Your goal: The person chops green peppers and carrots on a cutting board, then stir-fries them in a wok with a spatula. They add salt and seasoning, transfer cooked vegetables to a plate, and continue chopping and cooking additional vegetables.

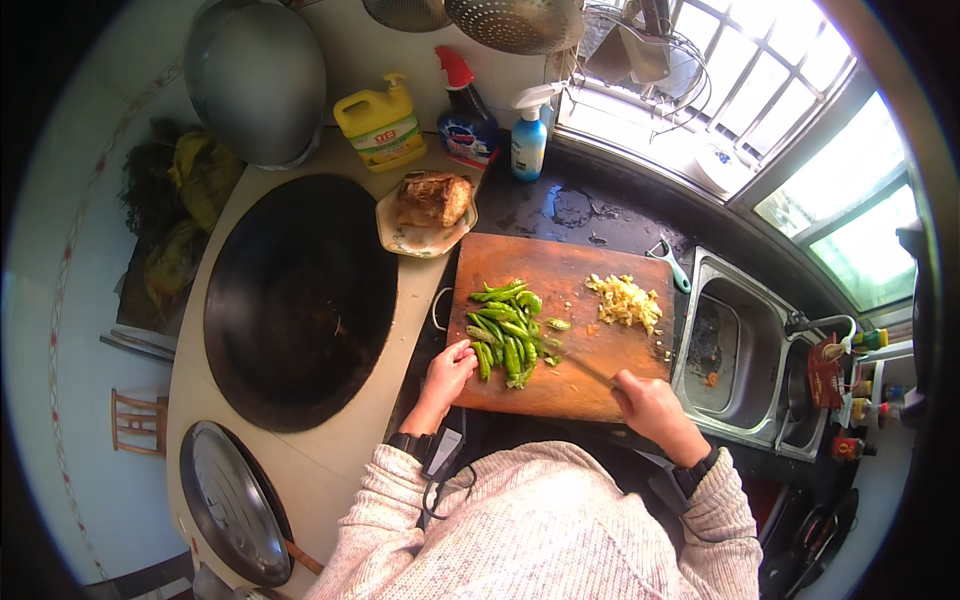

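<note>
A wooden cutting board (pixel 555 262) lies before me. My right hand (pixel 651 409) grips a knife (pixel 585 366), seen nearly edge-on, its blade reaching toward a pile of cut green peppers (pixel 502 330) on the board's left half. At the pile's lower left is my left hand (pixel 452 373), fingers bent and close together by the nearest pieces. Whether they pinch a piece is not clear. One short pepper piece (pixel 558 324) lies apart, right of the pile. Chopped pale-yellow bits, perhaps ginger or garlic (pixel 626 302), form a heap at the board's upper right.
Left of the board sits a large black wok (pixel 300 300), with a pan lid (pixel 236 502) below it. A plate (pixel 397 238) holds a browned chunk of food (pixel 435 199). Spray bottles (pixel 529 142) stand behind. To the right are a peeler (pixel 675 268) and a steel sink (pixel 739 300).
</note>
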Motion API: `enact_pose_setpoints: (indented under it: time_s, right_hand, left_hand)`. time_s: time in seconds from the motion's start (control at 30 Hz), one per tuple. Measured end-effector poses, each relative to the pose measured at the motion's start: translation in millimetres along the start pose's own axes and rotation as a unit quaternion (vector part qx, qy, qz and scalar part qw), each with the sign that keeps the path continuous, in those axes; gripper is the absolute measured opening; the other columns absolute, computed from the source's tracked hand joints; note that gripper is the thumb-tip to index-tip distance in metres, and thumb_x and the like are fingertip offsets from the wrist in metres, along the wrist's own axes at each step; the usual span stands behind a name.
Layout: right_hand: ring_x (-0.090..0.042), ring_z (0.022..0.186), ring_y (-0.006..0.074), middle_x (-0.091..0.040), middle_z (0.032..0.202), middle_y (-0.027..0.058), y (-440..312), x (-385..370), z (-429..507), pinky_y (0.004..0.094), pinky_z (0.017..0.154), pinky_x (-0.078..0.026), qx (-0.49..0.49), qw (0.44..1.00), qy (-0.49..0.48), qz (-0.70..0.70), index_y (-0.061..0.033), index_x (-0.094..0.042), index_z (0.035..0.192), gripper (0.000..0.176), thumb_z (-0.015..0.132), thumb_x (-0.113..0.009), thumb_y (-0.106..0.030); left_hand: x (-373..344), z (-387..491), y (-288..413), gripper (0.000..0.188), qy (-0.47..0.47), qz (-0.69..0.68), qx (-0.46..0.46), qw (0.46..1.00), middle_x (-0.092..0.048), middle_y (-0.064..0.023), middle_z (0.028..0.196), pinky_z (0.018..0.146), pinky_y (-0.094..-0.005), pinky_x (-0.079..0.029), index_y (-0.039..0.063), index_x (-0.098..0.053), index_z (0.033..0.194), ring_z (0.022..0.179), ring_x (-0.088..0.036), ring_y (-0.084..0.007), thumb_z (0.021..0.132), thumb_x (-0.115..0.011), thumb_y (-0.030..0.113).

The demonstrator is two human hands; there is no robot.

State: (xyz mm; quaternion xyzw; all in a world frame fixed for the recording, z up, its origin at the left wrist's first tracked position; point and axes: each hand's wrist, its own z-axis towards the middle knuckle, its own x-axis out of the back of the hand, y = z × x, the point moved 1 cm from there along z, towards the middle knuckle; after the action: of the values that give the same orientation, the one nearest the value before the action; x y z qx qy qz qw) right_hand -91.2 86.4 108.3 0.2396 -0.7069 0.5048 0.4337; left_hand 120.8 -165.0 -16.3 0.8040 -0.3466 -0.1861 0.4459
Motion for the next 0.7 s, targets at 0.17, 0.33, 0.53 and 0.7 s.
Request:
enact_pose_setpoints:
  time_s: [0.17,0.33,0.53,0.7]
  right_hand:
    - [-0.058,0.057,0.0394,-0.057,0.060,0.0179,-15.8,-14.8,22.4,0.0500,0.052,-0.045,0.066,0.980,-0.179,-0.048,-0.0076,-0.051,0.086,0.014,0.085,-0.054,-0.022]
    - [-0.059,0.059,0.0394,-0.058,0.060,0.0179,-20.4,-30.2,53.3,0.0492,0.053,-0.047,0.096,0.975,-0.196,-0.040,-0.0077,-0.053,0.086,0.014,0.085,-0.052,-0.022]
    - [-0.060,0.060,0.0382,-0.058,0.062,0.0172,-1.2,-21.7,78.1,0.0491,0.054,-0.047,0.091,0.977,-0.181,-0.067,-0.0089,-0.056,0.087,0.015,0.086,-0.051,-0.023]
    - [-0.060,0.061,0.0373,-0.058,0.062,0.0166,15.8,-7.1,86.0,0.0486,0.055,-0.047,0.078,0.984,-0.148,-0.068,-0.0087,-0.057,0.085,0.014,0.084,-0.054,-0.023]
  left_hand:
    - [-5.1,12.1,18.8,0.042,-0.048,-0.019,0.041,0.998,-0.054,-0.0073,0.120,0.081,-0.0225,-0.047,0.001,-0.043,0.132,0.098,-0.058,-0.0130,0.093,-0.051,0.014]
    - [-5.0,25.7,42.0,0.043,-0.112,0.053,0.057,0.991,-0.056,-0.0100,0.121,0.085,-0.0256,-0.046,0.001,-0.043,0.133,0.105,-0.057,-0.0156,0.094,-0.050,0.017]
    - [-16.3,44.6,62.6,0.041,-0.146,0.146,0.024,0.978,-0.058,-0.0135,0.119,0.087,-0.0272,-0.046,-0.003,-0.046,0.130,0.103,-0.058,-0.0169,0.094,-0.050,0.016]
    - [-34.0,65.7,64.1,0.036,-0.156,0.164,-0.057,0.972,-0.061,-0.0148,0.113,0.089,-0.0278,-0.046,-0.007,-0.050,0.124,0.101,-0.060,-0.0175,0.092,-0.052,0.010]
